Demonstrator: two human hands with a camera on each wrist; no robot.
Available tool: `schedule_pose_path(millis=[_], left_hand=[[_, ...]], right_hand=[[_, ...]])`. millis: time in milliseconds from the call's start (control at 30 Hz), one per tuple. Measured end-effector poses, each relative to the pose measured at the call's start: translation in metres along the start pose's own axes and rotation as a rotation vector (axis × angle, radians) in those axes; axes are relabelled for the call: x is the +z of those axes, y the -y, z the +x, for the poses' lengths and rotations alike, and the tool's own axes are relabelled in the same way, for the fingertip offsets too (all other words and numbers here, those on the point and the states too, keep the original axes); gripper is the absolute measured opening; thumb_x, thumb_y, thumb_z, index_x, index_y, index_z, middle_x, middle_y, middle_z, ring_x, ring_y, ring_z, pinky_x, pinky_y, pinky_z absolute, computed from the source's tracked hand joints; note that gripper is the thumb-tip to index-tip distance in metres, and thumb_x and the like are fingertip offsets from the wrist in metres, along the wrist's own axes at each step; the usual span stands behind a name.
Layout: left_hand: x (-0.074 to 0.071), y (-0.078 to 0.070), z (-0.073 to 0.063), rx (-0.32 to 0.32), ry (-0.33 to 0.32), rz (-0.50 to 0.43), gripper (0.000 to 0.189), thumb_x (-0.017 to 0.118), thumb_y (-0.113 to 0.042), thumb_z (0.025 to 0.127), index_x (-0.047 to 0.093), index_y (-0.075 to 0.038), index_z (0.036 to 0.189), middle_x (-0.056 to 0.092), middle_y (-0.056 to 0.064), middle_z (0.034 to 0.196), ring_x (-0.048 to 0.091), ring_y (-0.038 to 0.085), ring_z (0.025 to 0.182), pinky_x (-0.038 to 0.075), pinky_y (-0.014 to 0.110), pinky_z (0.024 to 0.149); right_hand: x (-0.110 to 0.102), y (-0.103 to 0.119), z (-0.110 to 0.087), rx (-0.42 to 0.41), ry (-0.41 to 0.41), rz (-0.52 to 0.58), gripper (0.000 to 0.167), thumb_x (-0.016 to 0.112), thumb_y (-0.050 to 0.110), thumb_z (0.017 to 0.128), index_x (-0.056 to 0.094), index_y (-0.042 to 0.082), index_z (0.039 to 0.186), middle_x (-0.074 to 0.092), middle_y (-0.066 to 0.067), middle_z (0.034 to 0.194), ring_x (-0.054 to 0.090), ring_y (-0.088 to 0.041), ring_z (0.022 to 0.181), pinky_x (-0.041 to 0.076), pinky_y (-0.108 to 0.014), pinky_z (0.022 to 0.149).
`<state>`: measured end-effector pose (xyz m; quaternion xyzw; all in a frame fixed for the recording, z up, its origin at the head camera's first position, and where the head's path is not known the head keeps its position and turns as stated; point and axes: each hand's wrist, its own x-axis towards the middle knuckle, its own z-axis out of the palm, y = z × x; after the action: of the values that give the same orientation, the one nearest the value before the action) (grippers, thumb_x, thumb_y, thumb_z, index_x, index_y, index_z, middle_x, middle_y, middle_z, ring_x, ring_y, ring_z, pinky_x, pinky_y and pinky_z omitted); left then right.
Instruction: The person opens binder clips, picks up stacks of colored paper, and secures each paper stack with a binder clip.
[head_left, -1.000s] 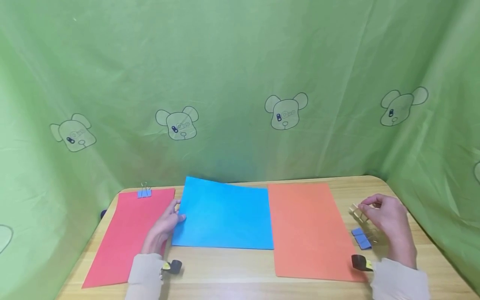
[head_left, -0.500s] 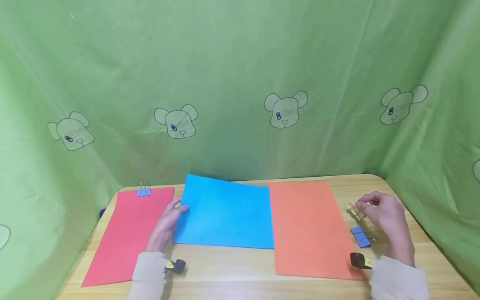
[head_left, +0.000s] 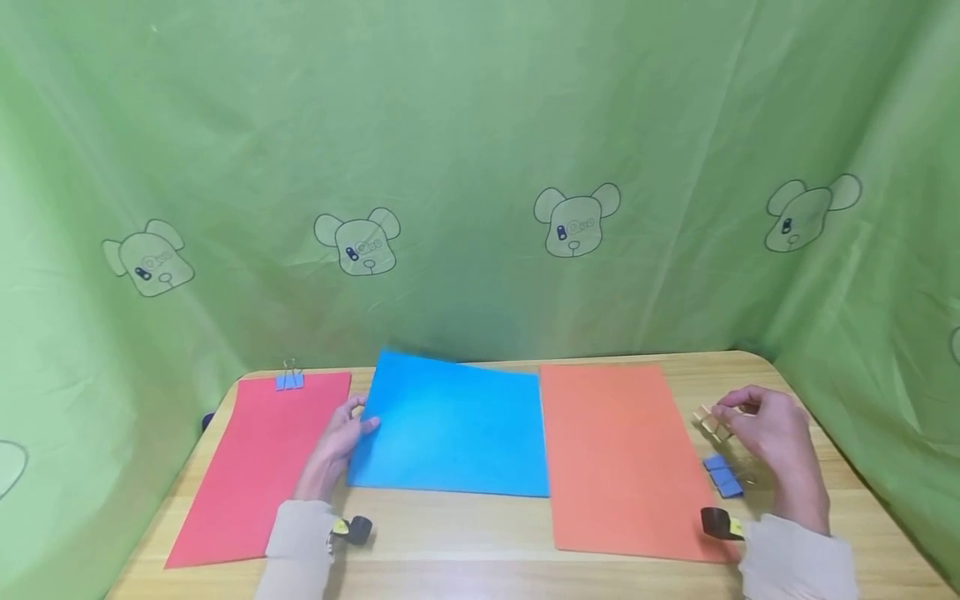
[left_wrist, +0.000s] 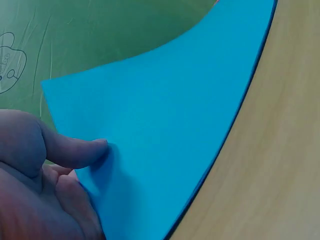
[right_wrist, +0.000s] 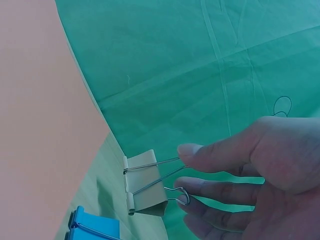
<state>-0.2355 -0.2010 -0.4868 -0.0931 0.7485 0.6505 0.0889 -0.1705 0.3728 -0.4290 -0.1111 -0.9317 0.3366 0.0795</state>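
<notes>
My left hand (head_left: 341, 437) pinches the left edge of a blue sheet of paper (head_left: 457, 433), with the thumb on top and the fingers underneath. That side is lifted and curves up, as the blue sheet (left_wrist: 165, 110) shows in the left wrist view. On the right, my right hand (head_left: 776, 429) holds a cream-yellow binder clip (right_wrist: 145, 182) by its wire handles. The thumb is on one handle and the fingertips are at the other. The clip's jaws grip no paper. A blue binder clip (head_left: 723, 476) lies on the table just below this hand, by the orange paper (head_left: 618, 458).
A pink-red sheet (head_left: 255, 471) lies at the left, with another blue binder clip (head_left: 289, 382) on its top edge. The orange paper borders the blue sheet's right side. Green curtain (head_left: 465, 125) surrounds the wooden table (head_left: 450, 533) at the back and sides.
My left hand has shifted slightly right and away from me, bringing the blue sheet's raised left edge with it. The right hand and its clip have moved only slightly left.
</notes>
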Motion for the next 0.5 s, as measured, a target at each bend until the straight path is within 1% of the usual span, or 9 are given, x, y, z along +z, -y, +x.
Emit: schedule_pose_path(millis=[67,133,167,200,233,267,333,433,500], left_hand=[[-0.004,0.000,-0.002,0.013,0.012,0.004,0.023,0.051,0.001,0.103,0.049,0.000,0.126,0.057,0.013,0.109,0.055,0.031,0.103,0.036,0.052,0.101],[-0.008,-0.001,-0.003,0.031,0.024,0.003,0.037,0.048,0.000,0.105,0.043,0.001,0.141,0.054,0.021,0.128,0.048,0.039,0.122,0.029,0.058,0.111],[-0.011,-0.002,-0.004,0.037,0.030,-0.006,0.044,0.046,-0.001,0.105,0.038,0.001,0.148,0.050,0.025,0.137,0.044,0.043,0.130,0.025,0.060,0.115],[-0.014,-0.003,-0.004,0.044,0.033,-0.016,0.049,0.045,-0.001,0.106,0.033,0.001,0.153,0.044,0.026,0.146,0.038,0.045,0.138,0.021,0.061,0.118],[-0.016,-0.004,-0.004,0.052,0.033,-0.023,0.053,0.044,-0.001,0.106,0.028,0.001,0.157,0.038,0.026,0.153,0.031,0.045,0.144,0.016,0.061,0.120],[-0.019,-0.006,-0.004,0.059,0.028,-0.028,0.055,0.043,-0.001,0.107,0.025,0.001,0.159,0.034,0.025,0.158,0.027,0.044,0.147,0.015,0.060,0.121],[-0.023,-0.009,-0.004,0.067,0.008,-0.039,0.056,0.042,-0.002,0.107,0.024,0.001,0.160,0.033,0.024,0.160,0.029,0.042,0.148,0.018,0.058,0.122],[-0.026,-0.016,-0.006,0.088,-0.028,-0.052,0.052,0.042,-0.004,0.108,0.030,-0.002,0.159,0.045,0.024,0.153,0.051,0.032,0.134,0.033,0.050,0.117],[-0.026,-0.020,-0.007,0.102,-0.042,-0.076,0.051,0.042,-0.007,0.109,0.032,-0.006,0.159,0.052,0.022,0.147,0.061,0.024,0.121,0.044,0.042,0.110]], right_hand=[[0.000,0.000,0.000,-0.001,0.002,0.002,0.023,0.067,0.016,0.097,0.069,-0.006,0.105,0.068,-0.025,0.103,0.059,-0.036,0.090,0.043,-0.037,0.068],[-0.001,0.000,0.000,-0.008,-0.002,0.003,0.023,0.067,0.015,0.097,0.068,-0.006,0.105,0.067,-0.028,0.106,0.059,-0.042,0.095,0.043,-0.040,0.070],[-0.001,0.000,0.000,-0.010,-0.004,0.005,0.023,0.067,0.015,0.097,0.068,-0.006,0.104,0.066,-0.029,0.107,0.059,-0.044,0.098,0.044,-0.040,0.071],[-0.001,0.000,0.001,-0.013,-0.008,0.006,0.022,0.067,0.015,0.097,0.068,-0.006,0.104,0.066,-0.030,0.108,0.059,-0.046,0.099,0.044,-0.041,0.072],[0.000,0.000,0.001,-0.015,-0.012,0.007,0.022,0.067,0.015,0.097,0.068,-0.007,0.104,0.066,-0.029,0.107,0.059,-0.046,0.099,0.044,-0.041,0.072],[0.000,0.000,0.001,-0.017,-0.016,0.007,0.022,0.067,0.015,0.097,0.068,-0.007,0.103,0.066,-0.029,0.107,0.059,-0.046,0.099,0.044,-0.041,0.072],[0.000,-0.001,0.001,-0.017,-0.023,0.002,0.022,0.068,0.015,0.097,0.069,-0.006,0.103,0.067,-0.028,0.106,0.059,-0.042,0.096,0.043,-0.040,0.071],[-0.001,-0.001,0.000,-0.007,-0.023,0.005,0.023,0.067,0.016,0.097,0.069,-0.006,0.104,0.066,-0.028,0.109,0.058,-0.040,0.096,0.042,-0.039,0.071],[-0.001,-0.002,0.000,-0.002,-0.022,0.011,0.024,0.066,0.017,0.098,0.068,-0.006,0.106,0.066,-0.027,0.109,0.057,-0.037,0.095,0.042,-0.039,0.071]])
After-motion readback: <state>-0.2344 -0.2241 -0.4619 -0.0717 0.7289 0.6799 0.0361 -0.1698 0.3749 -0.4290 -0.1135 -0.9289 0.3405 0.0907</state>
